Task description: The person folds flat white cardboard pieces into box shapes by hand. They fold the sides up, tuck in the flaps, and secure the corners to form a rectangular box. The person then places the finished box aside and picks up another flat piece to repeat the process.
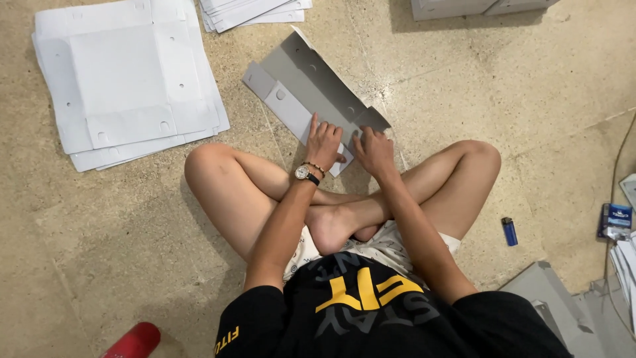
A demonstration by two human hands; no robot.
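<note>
Fig.: left hand (323,142) & right hand (374,151), fingers spread, press flat on grey cardboard blank (301,89); crease best w/ even pressure along fold.

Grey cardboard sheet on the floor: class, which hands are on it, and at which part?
Both: the left hand and right hand press flat on the near end of the grey cardboard sheet, by its folded flaps; neither lifts it.

I see a grey cardboard sheet (311,89) on the speckled beige floor (517,113). White sheets (126,79) lie far left; a blue lighter (509,231) right, something red (136,341) near left.
</note>
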